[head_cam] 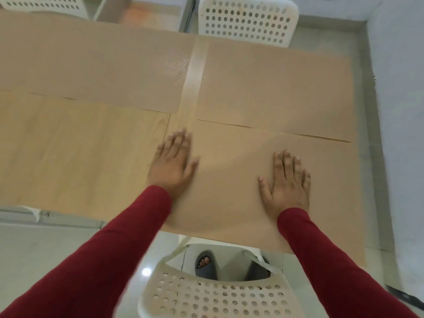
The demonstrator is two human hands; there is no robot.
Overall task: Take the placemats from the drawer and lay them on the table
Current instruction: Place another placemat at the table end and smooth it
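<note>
On the wooden table (pixel 80 145), one tan placemat (pixel 96 72) lies at the far left. The left hand (pixel 172 164) lies flat, fingers straight, on the left edge of the near placemat (pixel 229 180). The right hand (pixel 286 182) presses flat on it too, holding nothing. Behind it lies a third placemat (pixel 275 88).

White perforated chairs (pixel 246 19), seemingly tiled floor (pixel 46 244)
</note>
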